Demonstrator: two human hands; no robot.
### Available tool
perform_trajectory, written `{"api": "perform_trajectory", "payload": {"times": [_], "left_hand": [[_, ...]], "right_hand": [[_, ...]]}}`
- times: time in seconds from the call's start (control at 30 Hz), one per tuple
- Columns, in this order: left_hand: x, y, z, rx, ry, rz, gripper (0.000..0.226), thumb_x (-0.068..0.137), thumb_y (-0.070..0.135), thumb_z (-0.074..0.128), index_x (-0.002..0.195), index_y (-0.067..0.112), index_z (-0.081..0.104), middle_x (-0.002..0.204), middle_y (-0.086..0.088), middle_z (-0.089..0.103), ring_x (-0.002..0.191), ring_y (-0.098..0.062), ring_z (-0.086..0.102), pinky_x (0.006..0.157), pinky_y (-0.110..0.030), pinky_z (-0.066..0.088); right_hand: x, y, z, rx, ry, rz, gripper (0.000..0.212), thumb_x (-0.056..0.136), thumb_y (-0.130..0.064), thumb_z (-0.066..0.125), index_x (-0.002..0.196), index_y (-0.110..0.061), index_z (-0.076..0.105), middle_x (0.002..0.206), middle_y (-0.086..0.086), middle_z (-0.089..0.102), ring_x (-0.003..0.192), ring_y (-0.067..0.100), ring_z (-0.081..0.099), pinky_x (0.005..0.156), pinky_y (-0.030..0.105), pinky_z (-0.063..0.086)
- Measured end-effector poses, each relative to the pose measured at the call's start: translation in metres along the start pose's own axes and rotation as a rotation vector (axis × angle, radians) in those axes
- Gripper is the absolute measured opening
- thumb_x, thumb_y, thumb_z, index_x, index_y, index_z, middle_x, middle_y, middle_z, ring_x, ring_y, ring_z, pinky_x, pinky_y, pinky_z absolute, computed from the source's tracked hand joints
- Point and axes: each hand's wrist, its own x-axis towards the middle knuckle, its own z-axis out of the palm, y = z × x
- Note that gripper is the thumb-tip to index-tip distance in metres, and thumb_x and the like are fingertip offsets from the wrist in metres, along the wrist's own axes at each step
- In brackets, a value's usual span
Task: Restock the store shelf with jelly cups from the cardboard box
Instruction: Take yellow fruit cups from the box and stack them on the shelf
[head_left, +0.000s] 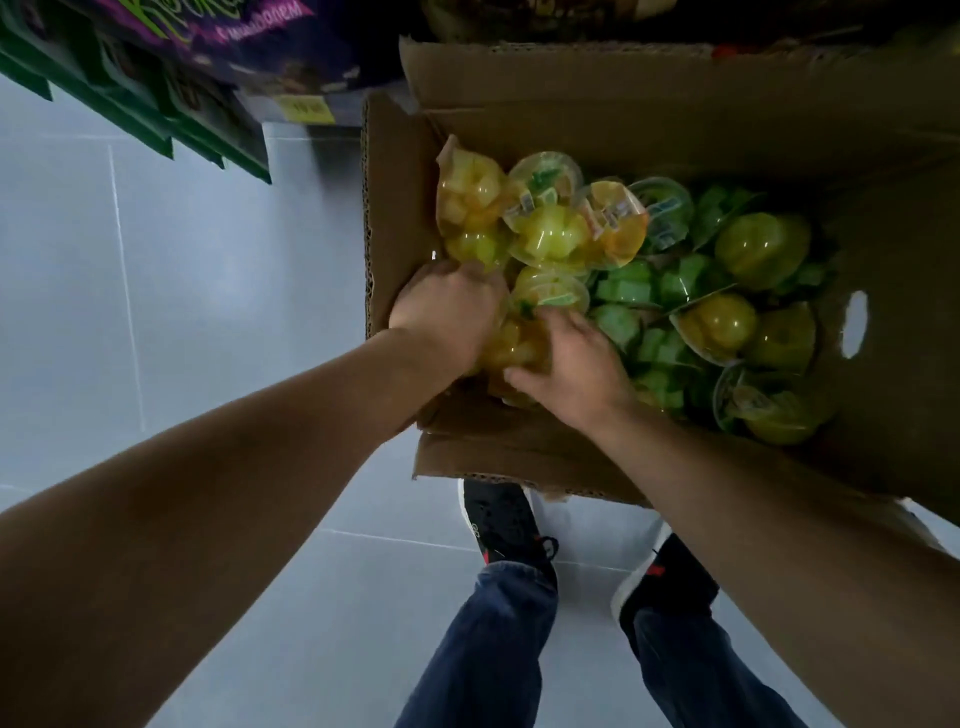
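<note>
Starting upper left of the frame: green-edged shelf (156, 119) with purple packaging (218, 26), a yellow price tag (306, 108) beside it, grey tiled floor (156, 286) below. Centre: left hand (447, 312) reaches into the cardboard box (571, 119) at its left wall, fingers curled down among yellow jelly cups (545, 234); whether they grip one, cannot tell. Just right of it, right hand (571, 358) spreads over an orange-yellow cup (519, 345), fingers bent round it, thumb at its near side. Right half of box: green jelly cups (649, 291) and more yellow ones, jumbled. Bottom centre: black sneakers (506, 525), blue jeans (483, 649).
</note>
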Motion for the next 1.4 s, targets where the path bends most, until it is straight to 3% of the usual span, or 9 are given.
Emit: {"api": "perform_trajectory", "payload": {"times": [0.17, 0.33, 0.6, 0.7, 0.8, 0.9, 1.07, 1.2, 1.4], "left_hand": [[0.017, -0.002, -0.009, 0.242, -0.059, -0.014, 0.039, 0.097, 0.013, 0.043, 0.136, 0.009, 0.049, 0.139, -0.016, 0.05, 0.13, -0.037, 0.046, 0.108, -0.044, 0.033], [0.006, -0.01, -0.008, 0.176, 0.04, 0.039, 0.041, 0.091, 0.013, 0.059, 0.131, 0.01, 0.053, 0.131, -0.015, 0.058, 0.122, -0.036, 0.053, 0.105, -0.043, 0.037], [-0.1, -0.005, -0.048, -0.858, 0.29, -0.143, 0.08, 0.073, 0.037, 0.084, 0.144, 0.024, 0.05, 0.131, -0.003, 0.064, 0.117, -0.022, 0.06, 0.1, -0.028, 0.046], [-0.157, 0.012, -0.076, -1.174, 0.308, -0.239, 0.089, 0.06, 0.046, 0.083, 0.141, 0.024, 0.054, 0.121, 0.005, 0.069, 0.108, -0.013, 0.067, 0.098, -0.039, 0.054], [-0.218, 0.036, -0.118, -1.434, 0.345, -0.262, 0.08, 0.065, 0.026, 0.087, 0.138, 0.016, 0.057, 0.113, 0.005, 0.072, 0.099, -0.014, 0.071, 0.092, -0.045, 0.058], [-0.282, 0.062, -0.174, -1.559, 0.376, -0.227, 0.064, 0.074, 0.009, 0.084, 0.134, 0.011, 0.06, 0.113, 0.002, 0.073, 0.101, -0.019, 0.072, 0.09, -0.047, 0.058], [-0.388, 0.099, -0.27, -1.66, 0.454, -0.145, 0.052, 0.077, 0.016, 0.081, 0.126, 0.01, 0.066, 0.106, 0.005, 0.075, 0.099, -0.012, 0.072, 0.088, -0.036, 0.058], [-0.46, 0.124, -0.34, -1.818, 0.525, -0.03, 0.046, 0.082, 0.011, 0.077, 0.126, 0.005, 0.062, 0.112, -0.009, 0.074, 0.104, -0.025, 0.071, 0.094, -0.046, 0.056], [-0.552, 0.158, -0.447, -1.999, 0.647, 0.29, 0.062, 0.076, 0.015, 0.077, 0.13, -0.003, 0.054, 0.123, -0.02, 0.067, 0.108, -0.028, 0.069, 0.091, -0.042, 0.057]], "right_hand": [[0.019, -0.006, 0.026, -0.14, -0.021, 0.02, 0.075, 0.073, -0.044, 0.078, 0.131, -0.012, 0.044, 0.132, 0.011, 0.048, 0.124, 0.031, 0.045, 0.098, 0.041, 0.045], [0.013, -0.005, 0.017, -0.01, 0.049, 0.053, 0.076, 0.066, -0.04, 0.081, 0.13, -0.012, 0.051, 0.127, 0.009, 0.052, 0.12, 0.03, 0.048, 0.097, 0.037, 0.045], [-0.088, 0.002, -0.082, 0.244, 0.185, 0.212, 0.071, 0.062, -0.048, 0.083, 0.123, -0.025, 0.057, 0.116, -0.001, 0.056, 0.103, 0.017, 0.057, 0.087, 0.031, 0.049], [-0.137, -0.015, -0.137, 0.23, 0.199, 0.208, 0.071, 0.065, -0.046, 0.084, 0.128, -0.027, 0.057, 0.121, -0.001, 0.056, 0.109, 0.019, 0.057, 0.096, 0.035, 0.049], [-0.19, -0.044, -0.199, 0.223, 0.247, 0.19, 0.07, 0.065, -0.043, 0.085, 0.128, -0.027, 0.059, 0.122, 0.0, 0.056, 0.11, 0.018, 0.056, 0.095, 0.029, 0.045], [-0.247, -0.08, -0.264, 0.236, 0.292, 0.158, 0.071, 0.065, -0.044, 0.083, 0.129, -0.03, 0.058, 0.119, 0.0, 0.054, 0.108, 0.017, 0.056, 0.094, 0.027, 0.043], [-0.347, -0.141, -0.366, 0.235, 0.355, 0.024, 0.071, 0.067, -0.041, 0.082, 0.132, -0.029, 0.056, 0.121, 0.0, 0.052, 0.112, 0.016, 0.051, 0.096, 0.025, 0.039], [-0.419, -0.183, -0.438, 0.209, 0.444, -0.118, 0.073, 0.069, -0.032, 0.085, 0.135, -0.025, 0.056, 0.119, -0.004, 0.049, 0.111, 0.011, 0.046, 0.092, 0.019, 0.032], [-0.51, -0.232, -0.543, 0.196, 0.577, -0.37, 0.074, 0.068, -0.039, 0.086, 0.134, -0.027, 0.056, 0.115, -0.005, 0.049, 0.11, 0.015, 0.049, 0.093, 0.028, 0.039]]}}
